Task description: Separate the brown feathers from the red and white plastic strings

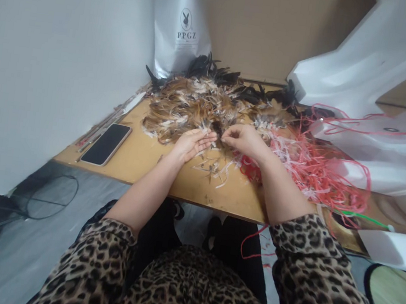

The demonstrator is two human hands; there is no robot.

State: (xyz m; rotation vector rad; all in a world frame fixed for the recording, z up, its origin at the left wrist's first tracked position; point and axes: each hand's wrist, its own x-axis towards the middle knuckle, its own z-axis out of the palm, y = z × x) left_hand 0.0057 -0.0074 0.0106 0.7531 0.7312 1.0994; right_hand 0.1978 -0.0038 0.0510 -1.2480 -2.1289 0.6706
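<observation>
Brown feathers (181, 112) are heaped on the worktop (141, 158), and at the near edge of the heap the left hand (192, 143) is held palm up, its fingers loosely stretched; a pale wisp is seen by the thumb, but whether it is gripped cannot be told. Just beside it, the right hand (243, 139) is turned knuckles up with the fingertips drawn close together, and whatever may be pinched there is too small to be made out. Below the hands, loose scraps (221, 170) are scattered on the wood. Beside the right forearm, red and pale string (311, 170) is piled in a tangle, with a green strip (365, 219) lying at its near side. At the back of the heap, black feathers (213, 69) are massed, and behind them a silver bag (181, 26) printed with a rabbit's head and "PPGZ" is stood upright. Toward the left end, a phone (106, 144) is laid with its screen dark. Both forearms are bared below leopard-print sleeves (306, 241).
</observation>
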